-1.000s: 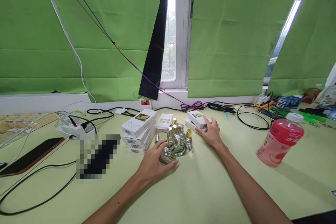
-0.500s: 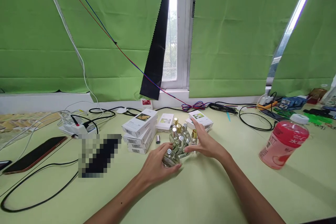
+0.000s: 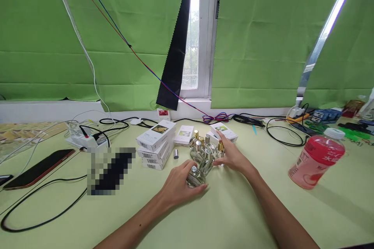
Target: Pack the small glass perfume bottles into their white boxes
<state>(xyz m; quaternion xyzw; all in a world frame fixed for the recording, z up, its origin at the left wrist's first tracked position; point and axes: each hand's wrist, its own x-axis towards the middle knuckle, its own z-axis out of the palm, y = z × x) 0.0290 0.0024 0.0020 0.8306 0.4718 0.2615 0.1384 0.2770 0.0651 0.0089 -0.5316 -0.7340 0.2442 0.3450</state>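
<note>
Several small glass bottles with gold and silver caps (image 3: 198, 151) stand bunched in the middle of the table. My left hand (image 3: 179, 183) is wrapped round a clear bottle with an uncapped silver top (image 3: 195, 177) at the front of the bunch. At the right side of the bunch, my right hand (image 3: 232, 155) has its thumb and fingers around a gold-capped bottle (image 3: 220, 148). A loose silver cap (image 3: 175, 154) stands left of the bottles. Behind it rises a stack of white boxes (image 3: 156, 136), with other white boxes (image 3: 184, 135) to its right.
A pink-labelled bottle (image 3: 317, 159) stands at the right. Phones (image 3: 41, 167), a power strip (image 3: 87, 140) and a black cable lie at the left. Coiled cables (image 3: 248, 120) run along the back under the green curtains (image 3: 257, 39).
My left hand and its bottle have shifted slightly right. My right hand has closed in around the gold-capped bottle, and the bunched bottles sit a little further right in view.
</note>
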